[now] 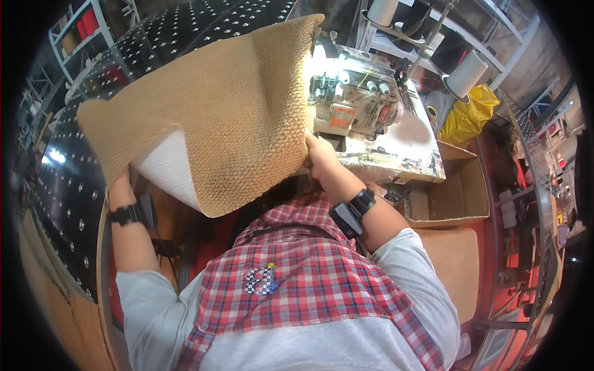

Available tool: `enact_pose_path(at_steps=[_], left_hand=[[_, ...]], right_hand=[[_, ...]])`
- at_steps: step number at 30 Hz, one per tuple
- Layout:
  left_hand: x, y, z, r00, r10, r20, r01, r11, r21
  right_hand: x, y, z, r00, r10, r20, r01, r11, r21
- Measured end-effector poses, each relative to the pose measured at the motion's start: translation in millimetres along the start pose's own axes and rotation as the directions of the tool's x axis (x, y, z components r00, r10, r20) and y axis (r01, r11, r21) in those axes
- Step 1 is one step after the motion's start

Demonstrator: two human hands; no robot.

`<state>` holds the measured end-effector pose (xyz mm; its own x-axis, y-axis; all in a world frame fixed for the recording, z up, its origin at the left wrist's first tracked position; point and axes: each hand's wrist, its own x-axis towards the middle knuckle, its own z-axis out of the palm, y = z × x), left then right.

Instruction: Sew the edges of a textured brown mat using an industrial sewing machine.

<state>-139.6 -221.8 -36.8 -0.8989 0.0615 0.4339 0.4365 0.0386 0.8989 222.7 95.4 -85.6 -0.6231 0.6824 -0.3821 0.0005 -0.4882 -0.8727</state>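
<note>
A large tan woven mat (229,105) with a white backing spreads over the table in front of me. One near corner is folded, so the white underside (170,164) shows. My right hand (323,157) pinches the mat's right edge, thumb on top, close beside a lit sewing machine (356,93). That edge lies against the machine's left side, near its needle area. Under the mat's left end reaches my left hand (121,180); the cloth covers its fingers. Each wrist wears a dark strapped device.
A black table with shiny studs (80,185) extends left and behind the mat. Thread cones (467,73) stand at the back right, near a yellow bag (468,114). An open cardboard box (455,191) sits right of the machine's worktop, above a tan seat-like panel (451,266).
</note>
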Motion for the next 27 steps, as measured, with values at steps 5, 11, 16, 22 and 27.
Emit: enact_pose_path(at_steps=[5, 11, 16, 22, 27], left_hand=[[19, -3, 10, 0.869, -0.445, 0.216, 0.491, 0.827, -0.275], [-14, -23, -24, 0.786, -0.517, 0.339, 0.617, 0.691, -0.377], [-95, 26, -51, 0.778, -0.551, 0.302, 0.624, 0.62, -0.477], [-178, 85, -77, 0.78, -0.559, 0.28, 0.599, 0.539, -0.592], [-208, 101, -74, 0.81, -0.523, 0.266, 0.561, 0.557, -0.612]], right_hand=[[14, 0, 1, 0.999, -0.044, -0.015, 0.045, 0.997, 0.067], [-3, -8, 16, 0.999, -0.044, -0.008, 0.045, 0.998, 0.041], [-2, 2, 12, 0.993, -0.098, -0.069, 0.1, 0.995, 0.029], [-8, 10, 10, 0.995, -0.097, 0.007, 0.097, 0.995, -0.039], [-22, 9, 16, 0.987, -0.157, -0.039, 0.145, 0.963, -0.229]])
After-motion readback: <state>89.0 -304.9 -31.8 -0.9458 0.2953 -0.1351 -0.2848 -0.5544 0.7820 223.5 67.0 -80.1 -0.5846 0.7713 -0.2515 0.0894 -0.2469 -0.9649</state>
